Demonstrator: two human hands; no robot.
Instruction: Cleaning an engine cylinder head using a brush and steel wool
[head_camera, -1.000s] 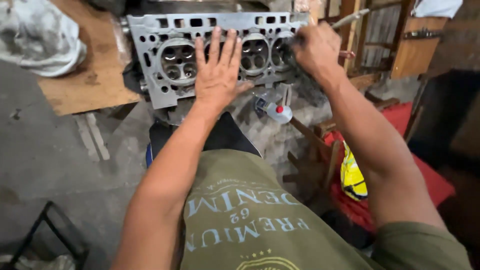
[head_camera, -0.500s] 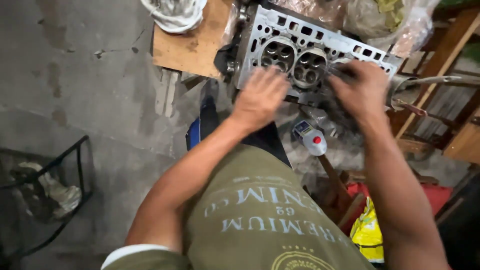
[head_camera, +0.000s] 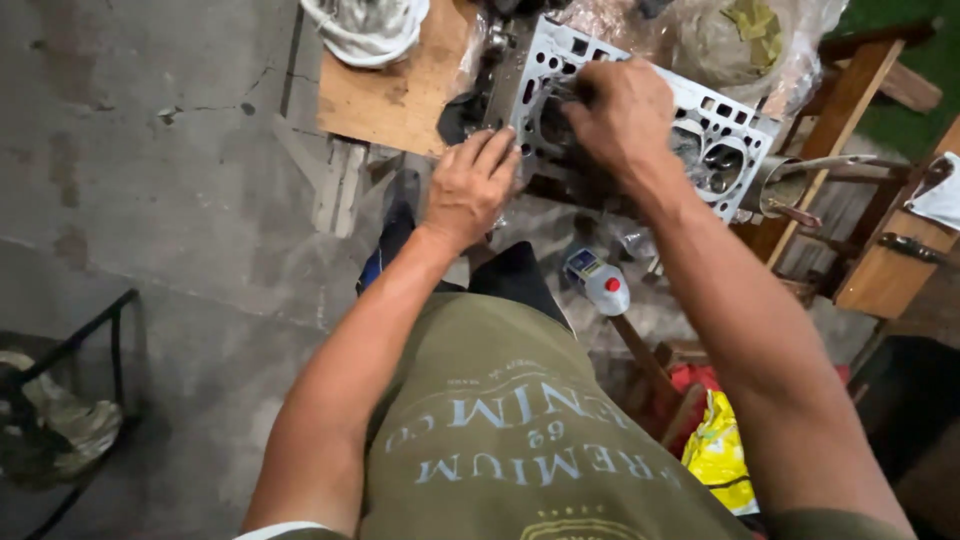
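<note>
Left hand (head_camera: 468, 190): fingers (head_camera: 497, 150) spread slightly, flat against near edge of cylinder head (head_camera: 720, 125). Right hand (head_camera: 618, 112): fingers curled down onto head's top face, whether pinching anything cannot tell. Cylinder head lies tilted beside wooden board (head_camera: 395, 85). White cloth bundle (head_camera: 365, 25) on board. Small bottle with red cap (head_camera: 598, 282) below head. Yellow bag (head_camera: 720, 450) lower right.

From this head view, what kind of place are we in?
Most likely an informal engine repair workshop. A bare metal cylinder head lies on a rough wooden bench, with the left hand and right hand on it. Below are a stained concrete floor and a small plastic bottle.
</note>
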